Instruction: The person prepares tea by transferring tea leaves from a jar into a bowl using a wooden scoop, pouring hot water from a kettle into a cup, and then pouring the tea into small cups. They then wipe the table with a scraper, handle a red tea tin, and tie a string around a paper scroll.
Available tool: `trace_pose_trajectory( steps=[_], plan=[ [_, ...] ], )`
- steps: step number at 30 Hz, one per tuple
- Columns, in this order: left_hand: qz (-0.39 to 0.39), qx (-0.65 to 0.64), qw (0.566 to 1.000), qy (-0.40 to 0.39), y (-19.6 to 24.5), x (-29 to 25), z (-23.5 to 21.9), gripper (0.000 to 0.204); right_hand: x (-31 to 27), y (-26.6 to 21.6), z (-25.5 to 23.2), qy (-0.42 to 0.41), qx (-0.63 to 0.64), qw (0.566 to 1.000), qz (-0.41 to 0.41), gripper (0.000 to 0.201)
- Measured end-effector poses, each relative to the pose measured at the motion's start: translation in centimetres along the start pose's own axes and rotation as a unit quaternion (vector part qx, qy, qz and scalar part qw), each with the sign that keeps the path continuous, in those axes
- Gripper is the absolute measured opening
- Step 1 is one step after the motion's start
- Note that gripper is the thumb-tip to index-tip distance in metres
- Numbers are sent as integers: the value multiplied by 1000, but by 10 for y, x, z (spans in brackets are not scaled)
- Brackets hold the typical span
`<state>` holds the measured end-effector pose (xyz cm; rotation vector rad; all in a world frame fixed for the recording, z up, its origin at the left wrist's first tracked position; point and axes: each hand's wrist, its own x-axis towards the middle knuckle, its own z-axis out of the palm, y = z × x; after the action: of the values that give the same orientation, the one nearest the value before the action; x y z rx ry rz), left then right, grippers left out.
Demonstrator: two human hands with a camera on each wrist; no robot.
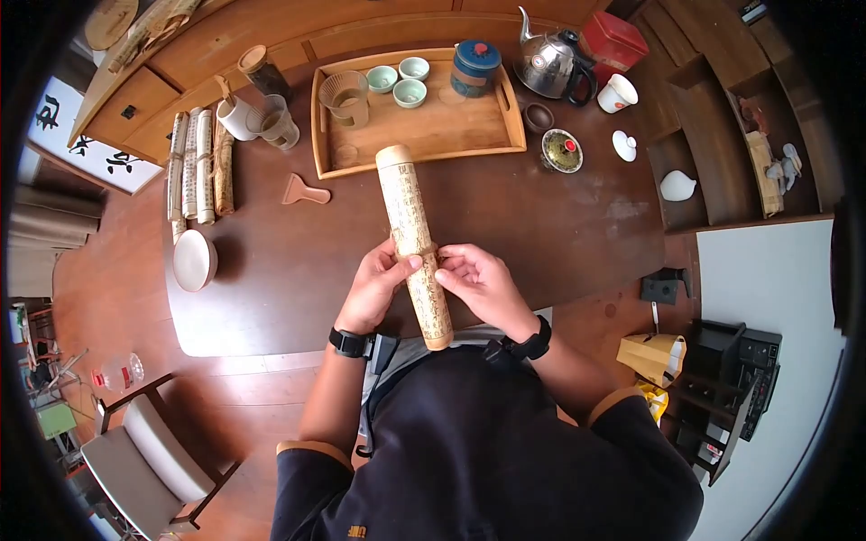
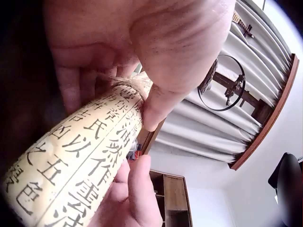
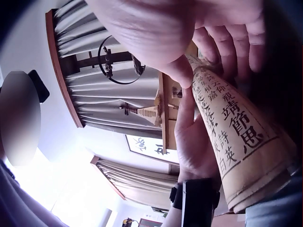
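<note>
A rolled paper scroll, cream and printed with black characters, is held above the near side of the table and slants away from the body. Twine wraps its middle. From the left, my left hand grips the roll near the twine, thumb lying across the paper. My right hand holds it from the other side, with its thumb at the roll's edge and its fingers curled by the twine. In the right wrist view the rolled end layers of the scroll show, and part of the fingers is in shadow.
Beyond the scroll's far end, a wooden tray bears several cups and a blue jar. More tied rolls lie at left, near a bowl. A kettle and a lidded bowl stand at right.
</note>
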<state>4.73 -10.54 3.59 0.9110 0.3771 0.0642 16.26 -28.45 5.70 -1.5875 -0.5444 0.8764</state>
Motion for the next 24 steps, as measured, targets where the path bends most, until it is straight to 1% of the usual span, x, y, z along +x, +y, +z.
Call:
trace_pose_trajectory(
  steps=[1,3,8,11,14,17,20,22,24],
  plan=[
    [0,3,1000,-1,1,0,2,41,3,8,-3,5,1,1000,2,35],
    [3,16,1000,2,1,1,3,41,6,6,-4,19,17,1000,15,29],
    [11,53,998,30,-3,1,6,44,14,3,-5,30,8,999,-21,24],
    [43,81,994,53,-9,3,13,52,18,6,-6,23,12,999,-23,24],
    [61,115,989,62,-17,3,16,55,20,9,-5,16,29,999,-14,24],
    [54,124,989,59,-15,2,19,56,19,12,-9,22,36,999,3,23],
    [53,105,992,39,-12,2,18,61,17,11,-16,33,43,998,24,23],
    [49,110,992,30,-12,2,15,60,17,12,-20,33,60,997,36,23],
    [46,133,990,33,-14,0,13,58,15,10,-23,31,40,999,20,24]
  ],
)
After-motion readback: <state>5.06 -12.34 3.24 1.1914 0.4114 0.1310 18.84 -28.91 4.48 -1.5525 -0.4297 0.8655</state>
